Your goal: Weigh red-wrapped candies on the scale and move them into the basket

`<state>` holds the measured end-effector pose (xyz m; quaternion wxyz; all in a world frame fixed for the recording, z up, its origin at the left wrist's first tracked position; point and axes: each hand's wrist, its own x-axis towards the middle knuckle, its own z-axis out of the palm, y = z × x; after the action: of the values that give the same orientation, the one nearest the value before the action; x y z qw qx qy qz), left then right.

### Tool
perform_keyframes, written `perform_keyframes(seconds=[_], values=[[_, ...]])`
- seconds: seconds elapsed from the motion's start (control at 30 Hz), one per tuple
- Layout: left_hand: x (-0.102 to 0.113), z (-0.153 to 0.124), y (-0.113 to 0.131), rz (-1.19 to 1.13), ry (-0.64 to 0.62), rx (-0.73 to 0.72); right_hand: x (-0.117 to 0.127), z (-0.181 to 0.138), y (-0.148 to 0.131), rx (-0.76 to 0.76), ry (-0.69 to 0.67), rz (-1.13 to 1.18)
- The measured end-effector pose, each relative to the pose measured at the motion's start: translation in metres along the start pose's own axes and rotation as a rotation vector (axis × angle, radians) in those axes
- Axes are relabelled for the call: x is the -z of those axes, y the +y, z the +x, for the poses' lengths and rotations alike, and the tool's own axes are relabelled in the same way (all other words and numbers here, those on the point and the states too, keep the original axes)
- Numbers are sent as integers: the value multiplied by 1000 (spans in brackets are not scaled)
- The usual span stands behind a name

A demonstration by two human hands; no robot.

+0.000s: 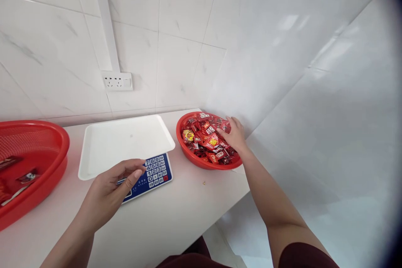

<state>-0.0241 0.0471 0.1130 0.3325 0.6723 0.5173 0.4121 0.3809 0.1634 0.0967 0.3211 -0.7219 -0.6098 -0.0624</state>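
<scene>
On the table, tray behind keypad, between left basket and right basket of wrapped packets.

"How does the basket on your right look to you?"
"Smooth, glossy plastic, and the candy wrappers in it look like shiny film."
"And your white tray?"
"Smooth plastic, low sheen; your keypad panel looks plastic too. Your bench seems smooth, your wall tiles polished, your sleeve matt cloth."
</scene>
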Motion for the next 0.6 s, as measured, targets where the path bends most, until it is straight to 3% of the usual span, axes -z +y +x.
perform_keyframes(seconds=[0.07, 0.37, 0.6], values=[[0, 1, -2, 7, -11, -15, -4, 6, 3, -33, 14, 66], [8, 3, -6, 10, -66, -14, -9, 11, -14, 5, -213, 254], [7, 2, -8, -20, -98, 7, 4, 20, -37, 31, -172, 349]])
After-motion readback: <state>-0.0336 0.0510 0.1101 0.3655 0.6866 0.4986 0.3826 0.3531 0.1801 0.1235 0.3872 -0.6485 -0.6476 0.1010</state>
